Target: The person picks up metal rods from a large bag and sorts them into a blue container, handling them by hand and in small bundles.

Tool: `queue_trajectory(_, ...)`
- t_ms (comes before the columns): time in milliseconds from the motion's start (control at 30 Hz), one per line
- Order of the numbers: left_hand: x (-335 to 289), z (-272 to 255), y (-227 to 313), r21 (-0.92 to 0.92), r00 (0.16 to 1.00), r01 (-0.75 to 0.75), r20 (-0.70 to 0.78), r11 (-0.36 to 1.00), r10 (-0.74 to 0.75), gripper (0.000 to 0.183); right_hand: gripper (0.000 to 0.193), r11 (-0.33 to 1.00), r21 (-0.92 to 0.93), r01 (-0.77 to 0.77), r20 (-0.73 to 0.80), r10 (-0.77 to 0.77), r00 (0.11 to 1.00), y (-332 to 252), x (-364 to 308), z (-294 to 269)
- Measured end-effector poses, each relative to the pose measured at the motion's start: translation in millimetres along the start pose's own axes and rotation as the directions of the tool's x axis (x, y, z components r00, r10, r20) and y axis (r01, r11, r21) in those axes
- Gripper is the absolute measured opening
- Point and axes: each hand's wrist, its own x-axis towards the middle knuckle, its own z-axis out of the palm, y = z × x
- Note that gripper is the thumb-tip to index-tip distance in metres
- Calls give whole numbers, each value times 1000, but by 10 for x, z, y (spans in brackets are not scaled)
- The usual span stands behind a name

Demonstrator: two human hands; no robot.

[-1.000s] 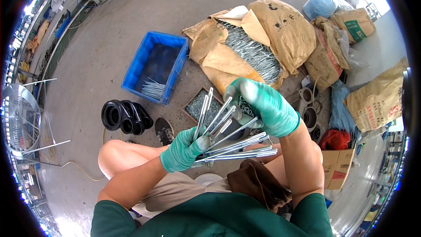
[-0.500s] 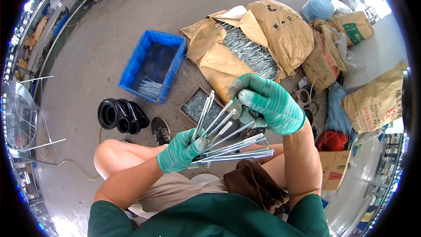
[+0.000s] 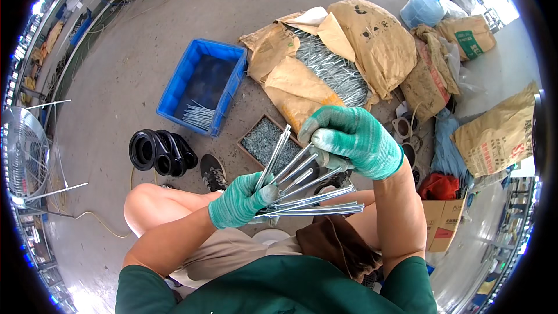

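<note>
Left hand (image 3: 244,200) clasps fanned rods (image 3: 314,198); right hand (image 3: 360,142) curls at one tip, hold unclear. Blue bin (image 3: 231,90) contains few rods; paper sack (image 3: 299,84), many.

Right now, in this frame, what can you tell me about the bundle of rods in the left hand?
The bundle of rods looks like slim, straight, shiny silver metal. Gripped in the green-gloved left hand and held in the air, it fans out in several clusters, some pointing forward, others toward the right. The gloved right hand is at the far ends of the middle ones; whether its fingers touch them is hard to tell.
</note>
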Motion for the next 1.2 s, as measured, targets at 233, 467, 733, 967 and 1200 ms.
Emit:
queue_trajectory(233,10,16,53,24,1000,3,7,1000,-3,33,28,997,-12,-76,-30,76,997,103,9,-14)
queue_trajectory(467,6,-23,17,35,998,-55,-26,998,56,37,26,960,279,-26,17,22,1000,61,-5,-35)
queue_trajectory(733,27,-51,12,23,993,-63,-96,998,64,35,21,997,78,5,-50,-1,999,22,-28,-1)
queue_trajectory(967,-4,-20,118,-15,998,28,-53,1000,-28,26,18,999,17,-40,-63,41,997,-7,-41,-13)
queue_trajectory(1200,46,44,115,26,991,-94,-92,995,96,33,15,995,-8,103,-83,-103,991,16,-33,-8)
